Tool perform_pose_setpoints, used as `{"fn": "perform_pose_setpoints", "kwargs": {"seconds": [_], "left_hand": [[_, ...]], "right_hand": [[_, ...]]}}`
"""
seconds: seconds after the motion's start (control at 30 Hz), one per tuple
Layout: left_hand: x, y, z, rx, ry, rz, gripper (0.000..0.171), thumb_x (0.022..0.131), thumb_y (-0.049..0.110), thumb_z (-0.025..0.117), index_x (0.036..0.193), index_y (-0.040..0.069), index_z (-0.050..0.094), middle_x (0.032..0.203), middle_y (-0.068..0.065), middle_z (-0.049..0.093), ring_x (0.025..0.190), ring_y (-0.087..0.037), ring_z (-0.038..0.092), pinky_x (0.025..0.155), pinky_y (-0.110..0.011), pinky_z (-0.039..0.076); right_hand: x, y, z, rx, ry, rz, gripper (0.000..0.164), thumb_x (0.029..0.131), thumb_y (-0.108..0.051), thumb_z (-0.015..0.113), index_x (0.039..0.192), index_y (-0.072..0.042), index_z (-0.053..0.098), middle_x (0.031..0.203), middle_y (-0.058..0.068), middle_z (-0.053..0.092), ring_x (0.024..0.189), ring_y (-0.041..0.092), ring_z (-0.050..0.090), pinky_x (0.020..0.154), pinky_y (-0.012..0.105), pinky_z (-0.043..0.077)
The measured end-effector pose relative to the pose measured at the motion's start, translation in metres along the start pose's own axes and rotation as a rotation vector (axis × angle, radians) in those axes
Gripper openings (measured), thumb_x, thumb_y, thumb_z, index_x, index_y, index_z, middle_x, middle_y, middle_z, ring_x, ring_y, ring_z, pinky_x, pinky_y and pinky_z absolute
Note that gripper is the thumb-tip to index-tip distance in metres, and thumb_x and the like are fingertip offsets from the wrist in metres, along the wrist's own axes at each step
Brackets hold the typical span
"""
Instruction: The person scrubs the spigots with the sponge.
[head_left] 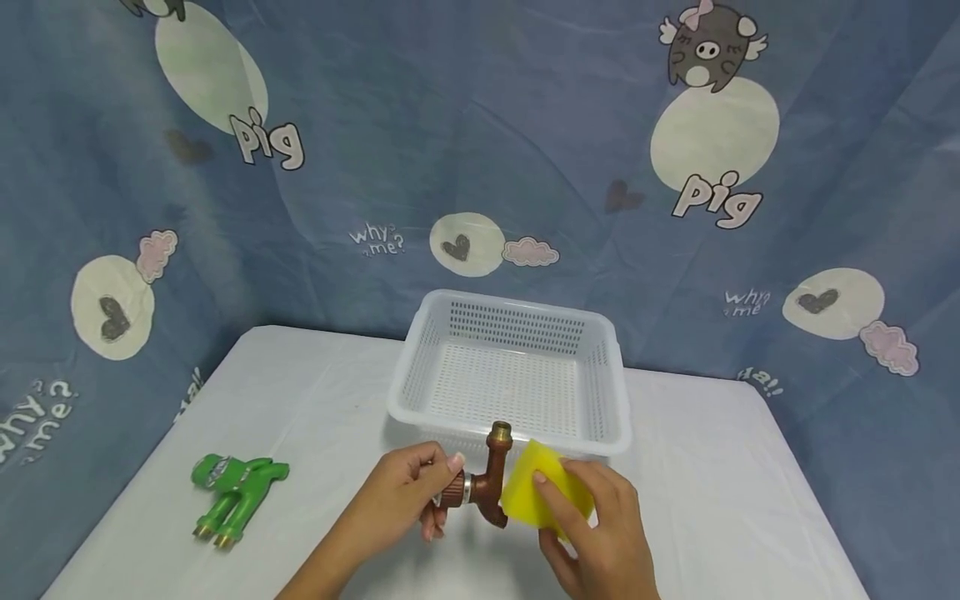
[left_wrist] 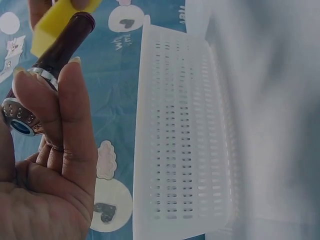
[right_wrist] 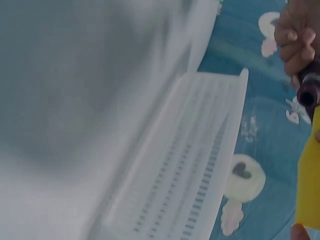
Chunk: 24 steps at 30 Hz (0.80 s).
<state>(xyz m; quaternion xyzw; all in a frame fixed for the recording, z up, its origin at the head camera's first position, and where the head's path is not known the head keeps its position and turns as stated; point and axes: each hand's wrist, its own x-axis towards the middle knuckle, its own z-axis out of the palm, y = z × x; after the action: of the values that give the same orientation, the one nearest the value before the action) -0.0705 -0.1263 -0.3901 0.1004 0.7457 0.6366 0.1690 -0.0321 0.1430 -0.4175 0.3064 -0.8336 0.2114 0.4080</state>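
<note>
Brown tap, head view: (head_left: pixel 491 483) held above the white table (head_left: pixel 720 500), on the near side of the basket; its brass end reaches up over the picture of the near rim.
Left hand, head view: (head_left: pixel 401 492) thumb and fingers closed on the tap's ridged end, stem and spout sticking out to the right.
Right hand, head view: (head_left: pixel 607 529) fingers bent about a yellow sponge (head_left: pixel 523 492), one fingertip pressed on its face; sponge edge at the spout, touching or just beside, cannot tell which.
Basket, head view: white, perforated (head_left: pixel 506 375); far rim near the back table edge and the blue patterned cloth (head_left: pixel 525 125).
Green fitting, head view: (head_left: pixel 236 482) lying near the slanting left table edge, well apart from the left hand.
Table room, head view: broad white stretch from right hand to right edge; another between green fitting and basket.
Left wrist view: fingers curled round the tap near its metal ring; sponge behind the stem; gap between fingers and basket wall.
Right wrist view: sponge cut by the frame's right edge, a fingertip at its lower end, full grip out of sight; basket well to the left of it.
</note>
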Motion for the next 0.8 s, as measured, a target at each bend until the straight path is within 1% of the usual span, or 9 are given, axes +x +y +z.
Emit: {"fn": "perform_pose_setpoints", "kwargs": {"seconds": [0.03,0.17,0.27,0.4,0.43,0.47,0.57,0.67,0.8], "left_hand": [[0.0,0.0,0.0,-0.003,0.002,0.002,0.046,0.104,0.044,0.064,0.085,0.003,0.058,0.063,-0.012,0.066,0.05,-0.024,0.064,0.053,-0.04,0.061],[0.001,0.0,0.002,-0.01,0.005,0.012,0.046,0.105,0.043,0.064,0.085,0.002,0.058,0.063,-0.012,0.066,0.049,-0.024,0.064,0.052,-0.039,0.061],[0.002,-0.001,0.004,-0.017,0.003,0.014,0.044,0.105,0.041,0.064,0.085,0.002,0.059,0.063,-0.012,0.065,0.049,-0.023,0.062,0.051,-0.036,0.06],[0.002,-0.003,0.006,-0.023,-0.001,0.002,0.043,0.105,0.039,0.064,0.085,0.002,0.059,0.063,-0.012,0.065,0.048,-0.021,0.06,0.049,-0.033,0.058],[0.002,-0.003,0.007,-0.025,-0.003,-0.002,0.042,0.105,0.039,0.065,0.085,0.002,0.058,0.063,-0.012,0.064,0.048,-0.021,0.06,0.049,-0.033,0.058],[0.002,-0.003,0.007,-0.026,-0.004,-0.007,0.043,0.105,0.039,0.065,0.084,0.002,0.058,0.062,-0.012,0.064,0.048,-0.021,0.06,0.05,-0.033,0.058],[0.001,-0.002,0.006,-0.025,-0.006,-0.013,0.044,0.104,0.041,0.066,0.085,0.002,0.058,0.062,-0.012,0.065,0.048,-0.021,0.061,0.052,-0.036,0.061],[0.001,-0.001,0.005,-0.012,0.0,0.001,0.046,0.104,0.043,0.065,0.085,0.002,0.058,0.062,-0.012,0.065,0.048,-0.023,0.062,0.053,-0.039,0.061],[0.003,-0.002,0.002,-0.009,0.002,0.022,0.046,0.105,0.042,0.064,0.085,0.002,0.058,0.063,-0.013,0.066,0.049,-0.023,0.063,0.052,-0.038,0.061]], "right_hand": [[-0.001,-0.002,0.0,0.008,0.003,-0.002,0.041,0.108,-0.039,0.047,0.127,-0.014,0.074,0.126,0.02,0.062,0.11,0.038,0.055,0.116,0.027,0.031],[0.0,-0.014,0.004,0.051,0.033,-0.07,0.038,0.108,-0.037,0.05,0.124,-0.013,0.075,0.125,0.02,0.064,0.109,0.036,0.055,0.116,0.028,0.034],[0.002,-0.022,0.009,0.067,0.056,-0.135,0.035,0.107,-0.033,0.052,0.123,-0.012,0.075,0.124,0.02,0.065,0.108,0.036,0.056,0.105,0.034,0.044],[0.003,-0.026,0.013,0.062,0.051,-0.163,0.034,0.107,-0.031,0.052,0.125,-0.014,0.075,0.124,0.018,0.065,0.108,0.034,0.056,0.091,0.041,0.048],[0.002,-0.026,0.013,0.057,0.045,-0.162,0.034,0.107,-0.031,0.051,0.125,-0.014,0.075,0.124,0.018,0.065,0.109,0.034,0.056,0.091,0.042,0.048],[0.002,-0.026,0.012,0.053,0.03,-0.151,0.035,0.108,-0.032,0.05,0.126,-0.015,0.075,0.124,0.017,0.065,0.109,0.034,0.056,0.092,0.041,0.047],[-0.002,-0.023,0.008,0.037,-0.026,-0.086,0.038,0.109,-0.036,0.047,0.13,-0.018,0.073,0.128,0.016,0.063,0.112,0.033,0.055,0.103,0.035,0.042],[-0.005,-0.017,0.002,0.02,-0.073,-0.016,0.042,0.111,-0.04,0.042,0.133,-0.02,0.072,0.131,0.015,0.061,0.115,0.034,0.053,0.112,0.031,0.033],[-0.006,-0.009,-0.002,0.003,-0.074,0.026,0.043,0.11,-0.041,0.043,0.131,-0.019,0.072,0.132,0.017,0.061,0.113,0.036,0.053,0.115,0.03,0.031]]}}
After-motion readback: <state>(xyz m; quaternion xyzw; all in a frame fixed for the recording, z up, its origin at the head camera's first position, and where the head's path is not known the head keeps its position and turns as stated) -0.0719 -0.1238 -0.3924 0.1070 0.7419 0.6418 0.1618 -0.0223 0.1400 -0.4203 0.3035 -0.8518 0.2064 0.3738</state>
